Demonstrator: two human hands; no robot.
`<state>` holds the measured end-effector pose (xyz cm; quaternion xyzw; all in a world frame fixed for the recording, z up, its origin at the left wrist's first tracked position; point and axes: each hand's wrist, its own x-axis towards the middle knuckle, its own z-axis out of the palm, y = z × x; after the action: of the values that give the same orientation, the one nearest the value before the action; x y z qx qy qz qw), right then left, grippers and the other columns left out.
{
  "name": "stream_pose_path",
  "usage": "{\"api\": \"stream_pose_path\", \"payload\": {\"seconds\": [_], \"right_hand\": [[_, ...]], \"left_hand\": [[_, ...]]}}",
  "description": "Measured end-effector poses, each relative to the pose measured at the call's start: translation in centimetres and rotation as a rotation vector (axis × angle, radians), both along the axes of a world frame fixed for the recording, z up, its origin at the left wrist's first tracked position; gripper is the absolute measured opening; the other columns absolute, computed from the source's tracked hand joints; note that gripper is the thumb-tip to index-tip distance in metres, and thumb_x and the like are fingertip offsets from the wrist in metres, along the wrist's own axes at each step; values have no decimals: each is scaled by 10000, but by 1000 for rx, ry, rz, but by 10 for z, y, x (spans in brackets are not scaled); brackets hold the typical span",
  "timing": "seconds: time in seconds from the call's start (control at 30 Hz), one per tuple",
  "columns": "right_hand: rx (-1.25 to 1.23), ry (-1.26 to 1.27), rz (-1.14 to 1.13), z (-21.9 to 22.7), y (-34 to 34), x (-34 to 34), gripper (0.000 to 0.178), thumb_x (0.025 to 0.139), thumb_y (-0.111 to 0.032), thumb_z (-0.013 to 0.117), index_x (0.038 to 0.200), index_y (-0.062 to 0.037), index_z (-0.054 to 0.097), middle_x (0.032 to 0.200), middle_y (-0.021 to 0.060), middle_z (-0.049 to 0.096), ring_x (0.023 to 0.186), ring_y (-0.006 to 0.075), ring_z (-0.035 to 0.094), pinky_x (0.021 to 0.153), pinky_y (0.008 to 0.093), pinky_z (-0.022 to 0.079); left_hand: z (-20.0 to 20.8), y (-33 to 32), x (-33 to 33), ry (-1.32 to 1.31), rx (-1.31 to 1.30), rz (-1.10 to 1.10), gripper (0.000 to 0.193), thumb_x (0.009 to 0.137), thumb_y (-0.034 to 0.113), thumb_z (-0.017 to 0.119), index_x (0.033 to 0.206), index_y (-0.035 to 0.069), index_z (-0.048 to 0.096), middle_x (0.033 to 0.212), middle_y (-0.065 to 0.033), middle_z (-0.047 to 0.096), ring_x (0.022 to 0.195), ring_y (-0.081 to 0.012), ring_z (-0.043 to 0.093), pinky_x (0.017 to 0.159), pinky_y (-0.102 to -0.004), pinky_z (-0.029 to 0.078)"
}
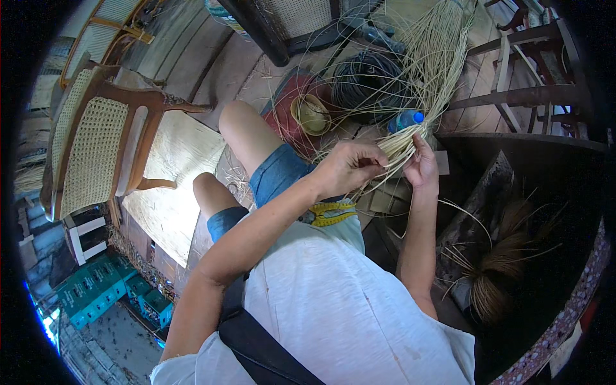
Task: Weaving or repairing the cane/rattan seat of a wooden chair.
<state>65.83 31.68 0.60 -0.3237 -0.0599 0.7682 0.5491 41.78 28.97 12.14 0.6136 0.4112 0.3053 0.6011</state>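
A long bundle of pale cane strands runs from the far floor toward my body. Its near end bends over between my two hands. My right hand is closed around that end, thumb and fingers upward. Just to its left, my left hand pinches strands at the edge of the bundle, with its fingers curled. Yellow-handled pliers lie on my lap below the left hand. Right beyond the bundle's near end is a plastic bottle with a blue cap.
A wooden chair with woven cane panels lies tipped at left, beside a pale sheet. A dark coil and a tan bowl-shaped thing sit ahead. Wooden frames stand far right; brown fibre bundles lie near right.
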Motion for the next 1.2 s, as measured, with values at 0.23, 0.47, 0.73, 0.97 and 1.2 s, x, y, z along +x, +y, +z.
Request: {"api": "stream_pose_path", "payload": {"seconds": [0.23, 0.47, 0.73, 0.97, 1.2], "right_hand": [[-45, 82, -119, 18, 13, 1, 198, 943, -142, 604, 1104, -28, 621, 1045, 94, 684, 964, 212, 666, 870, 374, 560], [58, 221, -87, 43, 57, 8, 217, 945, -154, 602, 1087, 8, 626, 1065, 130, 686, 978, 211, 666, 886, 374, 558], [164, -206, 127, 146, 56, -26, 331, 946, -266, 621, 1146, -6, 575, 1004, 76, 646, 864, 214, 661, 802, 363, 533], [249, -446, 29, 157, 51, -25, 173, 894, -95, 649, 1017, 26, 662, 925, 105, 684, 816, 218, 666, 749, 371, 556], [336, -483, 74, 151, 52, -25, 277, 866, -17, 644, 1133, 53, 623, 974, 103, 667, 830, 194, 651, 786, 341, 546]], "left_hand": [[-12, 0, -8, -220, -266, 121, 364, 851, 86, 702, 1180, -8, 579, 1054, -46, 612, 919, -90, 579, 820, -242, 486], [-8, 32, 18, 5, 325, 324, 385, 873, 135, 661, 1228, 3, 591, 1011, -63, 647, 874, -102, 587, 808, -247, 486], [35, 79, 22, -246, -237, 191, 182, 910, 137, 646, 995, -21, 673, 782, 17, 623, 667, -53, 512, 572, -220, 428], [44, 77, 29, -443, -256, 148, 224, 968, 208, 586, 1086, 28, 646, 854, 25, 630, 724, -41, 521, 632, -214, 431], [42, 83, 24, -411, -284, 187, 253, 970, 217, 586, 1106, 7, 623, 906, -2, 633, 766, -62, 533, 683, -230, 459]]}}
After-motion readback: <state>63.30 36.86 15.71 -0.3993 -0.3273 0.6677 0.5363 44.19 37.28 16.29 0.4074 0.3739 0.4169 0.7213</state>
